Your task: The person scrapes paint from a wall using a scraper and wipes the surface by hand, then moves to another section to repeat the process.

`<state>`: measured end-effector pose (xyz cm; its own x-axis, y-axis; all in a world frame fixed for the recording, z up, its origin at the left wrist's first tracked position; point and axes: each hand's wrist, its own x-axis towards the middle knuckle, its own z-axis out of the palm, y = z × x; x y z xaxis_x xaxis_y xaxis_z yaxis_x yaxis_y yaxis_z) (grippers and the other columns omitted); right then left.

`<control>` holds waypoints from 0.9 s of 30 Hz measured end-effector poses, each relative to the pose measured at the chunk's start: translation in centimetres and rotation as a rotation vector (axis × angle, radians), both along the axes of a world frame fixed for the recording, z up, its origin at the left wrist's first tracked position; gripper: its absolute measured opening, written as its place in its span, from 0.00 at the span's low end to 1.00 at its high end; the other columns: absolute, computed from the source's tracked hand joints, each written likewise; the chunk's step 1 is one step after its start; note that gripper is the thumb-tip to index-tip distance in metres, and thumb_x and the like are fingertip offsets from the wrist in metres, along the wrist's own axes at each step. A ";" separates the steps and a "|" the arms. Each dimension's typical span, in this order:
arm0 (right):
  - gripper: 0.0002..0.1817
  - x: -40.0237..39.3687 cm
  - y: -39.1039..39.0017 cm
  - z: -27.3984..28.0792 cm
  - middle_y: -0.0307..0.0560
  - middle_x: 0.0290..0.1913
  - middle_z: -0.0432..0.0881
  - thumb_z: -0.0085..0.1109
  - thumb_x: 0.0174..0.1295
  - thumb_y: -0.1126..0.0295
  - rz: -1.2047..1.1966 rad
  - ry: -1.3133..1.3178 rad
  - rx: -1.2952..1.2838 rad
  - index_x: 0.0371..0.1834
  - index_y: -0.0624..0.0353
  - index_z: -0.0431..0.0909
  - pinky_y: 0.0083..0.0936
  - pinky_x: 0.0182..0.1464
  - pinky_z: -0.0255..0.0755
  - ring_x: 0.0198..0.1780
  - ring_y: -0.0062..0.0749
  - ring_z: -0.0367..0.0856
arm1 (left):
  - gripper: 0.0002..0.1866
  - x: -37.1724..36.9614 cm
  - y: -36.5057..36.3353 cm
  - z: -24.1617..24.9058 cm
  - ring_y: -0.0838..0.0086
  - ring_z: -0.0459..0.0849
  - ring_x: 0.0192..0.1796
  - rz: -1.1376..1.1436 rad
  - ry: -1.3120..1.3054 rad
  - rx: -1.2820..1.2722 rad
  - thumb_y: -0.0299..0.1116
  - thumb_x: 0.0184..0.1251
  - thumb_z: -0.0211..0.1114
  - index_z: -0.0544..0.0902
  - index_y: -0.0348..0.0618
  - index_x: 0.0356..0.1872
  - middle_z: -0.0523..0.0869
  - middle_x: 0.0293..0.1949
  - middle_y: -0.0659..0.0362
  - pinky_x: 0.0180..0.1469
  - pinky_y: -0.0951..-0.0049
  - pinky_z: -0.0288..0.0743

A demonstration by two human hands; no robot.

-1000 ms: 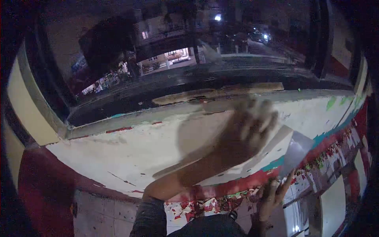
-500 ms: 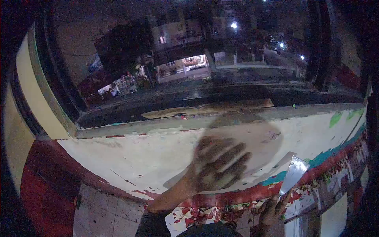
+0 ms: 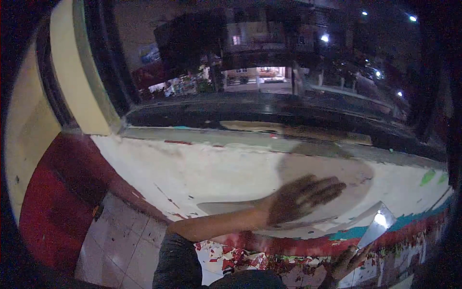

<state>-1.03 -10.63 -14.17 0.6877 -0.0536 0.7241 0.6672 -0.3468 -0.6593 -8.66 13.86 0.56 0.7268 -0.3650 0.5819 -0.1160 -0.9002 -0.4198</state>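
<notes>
My left hand (image 3: 305, 198) is over the white scraped surface (image 3: 226, 176) of the ledge below the window, fingers extended to the right and blurred by motion; nothing shows in it. Its shadow falls on the surface around it. At the lower right, my right hand (image 3: 347, 260) is wrapped round the lower end of a scraper (image 3: 377, 225). The scraper's wide metal blade points up and to the right, beside the teal and red strip (image 3: 346, 233) along the ledge's edge.
A dark window (image 3: 269, 103) with lit buildings beyond spans the top. Red wall (image 3: 57, 192) and a cream frame post (image 3: 74, 72) stand at the left. Below the ledge, red and white paint flakes (image 3: 236, 257) lie near the tiled floor (image 3: 115, 241).
The view has shifted, so the window and ledge sit farther right. My left hand has swung with its fingers more to the right. The scraper remains in my right hand.
</notes>
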 end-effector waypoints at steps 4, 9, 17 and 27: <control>0.30 -2.0 1.4 0.3 0.35 0.23 0.67 0.46 0.62 0.67 0.187 0.357 0.377 0.66 0.58 0.48 0.13 0.17 0.45 0.18 0.12 0.53 | 0.29 -6.7 6.1 0.1 0.69 0.53 0.66 0.269 -0.139 -0.106 0.56 0.60 0.47 0.63 0.57 0.61 0.55 0.66 0.67 0.66 0.55 0.36; 0.31 -5.5 3.9 0.4 0.35 0.28 0.69 0.47 0.62 0.65 0.324 0.447 0.465 0.66 0.56 0.47 0.13 0.17 0.46 0.17 0.13 0.54 | 0.48 -15.9 15.4 -0.9 0.51 0.40 0.68 0.609 -0.610 -0.154 0.69 0.47 0.50 0.54 0.44 0.64 0.44 0.67 0.49 0.64 0.47 0.28; 0.33 -14.1 9.5 4.4 0.35 0.23 0.65 0.49 0.61 0.64 0.428 0.511 0.508 0.67 0.51 0.43 0.14 0.16 0.54 0.16 0.14 0.56 | 0.32 -12.3 12.0 -1.4 0.53 0.60 0.57 0.118 -0.605 -0.572 0.43 0.55 0.55 0.60 0.34 0.58 0.63 0.53 0.46 0.58 0.51 0.50; 0.31 -19.3 9.2 4.1 0.47 0.45 0.71 0.48 0.62 0.63 0.096 0.306 0.365 0.66 0.52 0.48 0.13 0.22 0.58 0.25 0.16 0.62 | 0.27 -13.9 10.4 -2.4 0.67 0.62 0.62 -0.200 -0.097 -0.335 0.31 0.48 0.52 0.67 0.39 0.55 0.64 0.60 0.52 0.63 0.65 0.53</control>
<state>-20.32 -1.41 -10.11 0.8802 -0.1920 0.4340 0.4418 -0.0026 -0.8971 -22.57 24.26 -1.80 0.5962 -0.2722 0.7552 -0.2773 -0.9527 -0.1244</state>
